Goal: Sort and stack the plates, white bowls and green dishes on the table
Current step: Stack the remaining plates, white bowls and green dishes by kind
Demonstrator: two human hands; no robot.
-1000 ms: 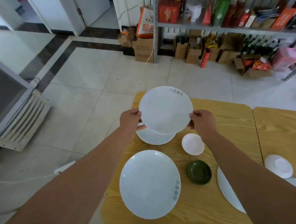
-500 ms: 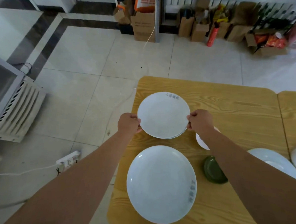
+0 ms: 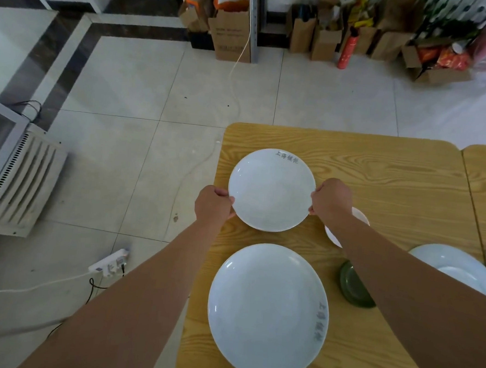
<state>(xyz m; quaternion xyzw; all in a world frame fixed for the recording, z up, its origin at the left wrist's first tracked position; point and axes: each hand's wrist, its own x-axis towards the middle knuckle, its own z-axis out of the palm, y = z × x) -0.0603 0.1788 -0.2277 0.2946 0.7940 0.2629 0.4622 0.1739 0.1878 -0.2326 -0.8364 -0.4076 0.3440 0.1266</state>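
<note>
Hands, left hand (image 3: 212, 205) and right hand (image 3: 331, 200), grip opposite rims of the smaller white plate (image 3: 271, 190) over the wooden desk (image 3: 393, 176).

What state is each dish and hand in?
Smaller round white plate, level, held at both sides.
Left hand, grip on its left rim.
Right hand, grip on its right rim.
Large round white plate, flat on wooden table.
Dark green round dish, upright, partly hidden.
Small white bowl, mostly hidden.
</note>
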